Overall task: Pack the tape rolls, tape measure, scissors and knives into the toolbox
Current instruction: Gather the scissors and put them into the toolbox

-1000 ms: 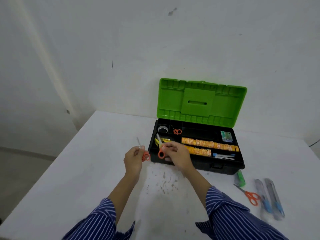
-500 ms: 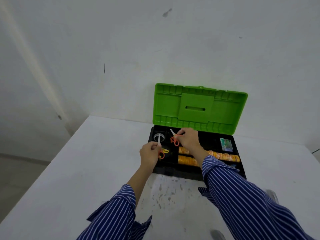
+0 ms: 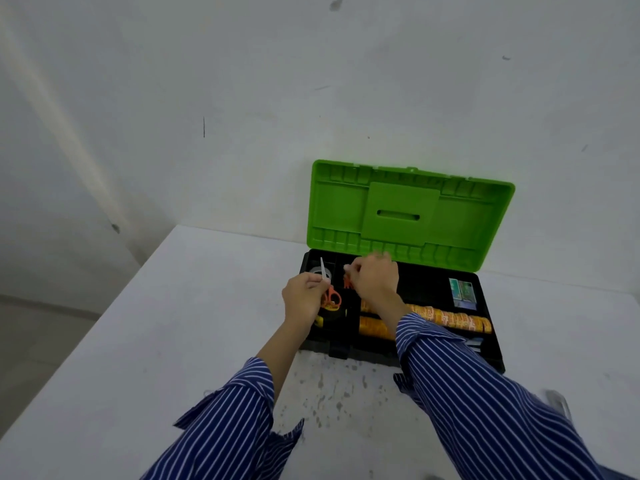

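The black toolbox stands open against the wall, its green lid upright. My left hand is over the box's left compartments, shut on a small orange-handled pair of scissors with the blade pointing up and away. My right hand hovers over the back compartment, fingers pinched on a second pair of orange scissors, mostly hidden. A clear tape roll lies in the back left compartment. Two rows of orange tape rolls fill the middle. A yellow tape measure sits under my left hand.
A green and blue packet lies in the right compartment of the box. A grey item shows on the white table past my right sleeve. The wall stands directly behind the box; the table's left edge drops to the floor.
Both hands moved from in front of the toolbox to over it, each carrying a pair of scissors. The right hand went to the back compartment. My view has shifted closer and to the left.
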